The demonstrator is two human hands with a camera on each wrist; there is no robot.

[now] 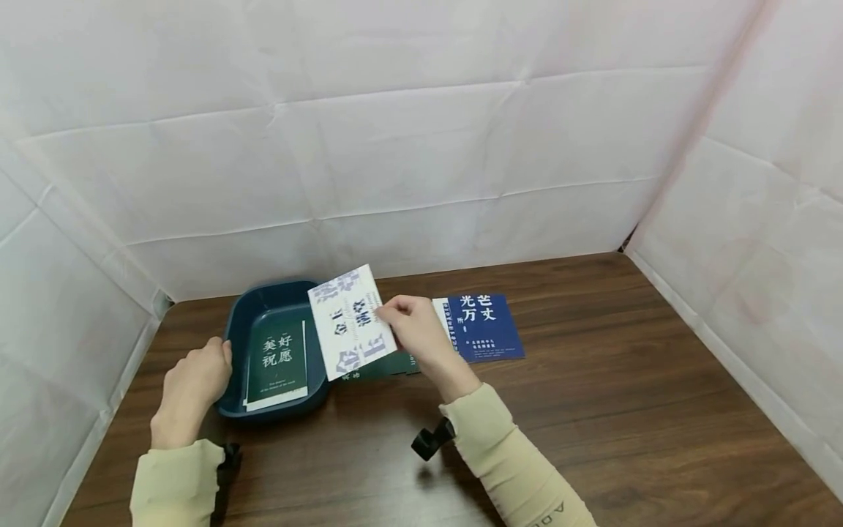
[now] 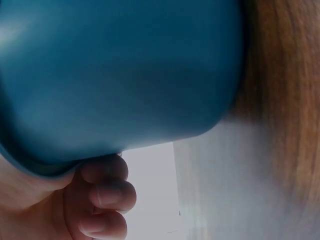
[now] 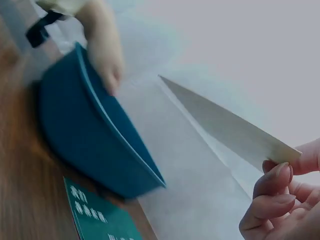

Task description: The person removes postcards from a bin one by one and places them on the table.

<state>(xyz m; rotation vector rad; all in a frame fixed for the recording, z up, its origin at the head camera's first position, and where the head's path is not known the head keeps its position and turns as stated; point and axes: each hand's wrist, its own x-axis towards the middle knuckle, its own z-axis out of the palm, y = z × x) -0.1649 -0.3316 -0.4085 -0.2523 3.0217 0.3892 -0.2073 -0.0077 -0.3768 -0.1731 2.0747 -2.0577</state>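
Wooden table (image 1: 593, 410), white card (image 1: 351, 322) pinched by fingers (image 1: 388, 313)

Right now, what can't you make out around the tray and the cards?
- Green card on the table: head view, mostly hidden behind the raised white card and right hand.
- Left hand fingertips: tray wall hides them.
- Small print on blue card: too small.
- Left wrist view: blurred tray wall fills it.

Green card (image 1: 382, 367): mostly hidden beneath white card (image 1: 352, 323), beside the tray (image 1: 232, 333). Blue card (image 1: 484, 326): left edge covered by right hand (image 1: 417, 333); small print illegible.
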